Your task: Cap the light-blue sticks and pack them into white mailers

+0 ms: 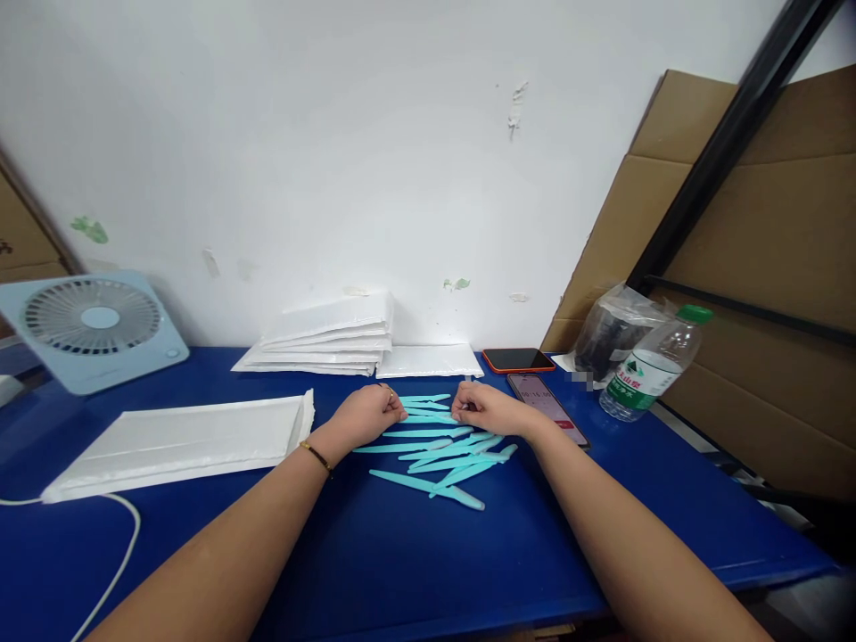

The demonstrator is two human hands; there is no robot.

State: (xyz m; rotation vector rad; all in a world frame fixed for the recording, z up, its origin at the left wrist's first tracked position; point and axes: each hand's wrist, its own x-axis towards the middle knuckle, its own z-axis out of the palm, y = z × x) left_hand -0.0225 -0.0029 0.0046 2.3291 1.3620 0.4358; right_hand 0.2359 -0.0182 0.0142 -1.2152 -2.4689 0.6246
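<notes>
Bunch of teal strips (428,455) spread mid-desk (374,571), left hand (375,412) and right hand (482,407) at the far ones, grip narrow on both, can't tell if either's pinching one. White envelopes (327,334) behind, fan (100,325) off left.

Best readable thing here is the label (643,379) on the green-capped bottle (659,364); I can make out the red characters "山泉", with another one before them curving out of clear view, and "净水" in white on the green part lower down, next to a triangular logo. The lit phone (549,412) shows digits that look like 00:16 then 00, kinda blurry, plus a red button I can't read; the fan (97,330) has a tiny mark and the left cardboard (25,223) some dark print, both illegible tbh.
</notes>
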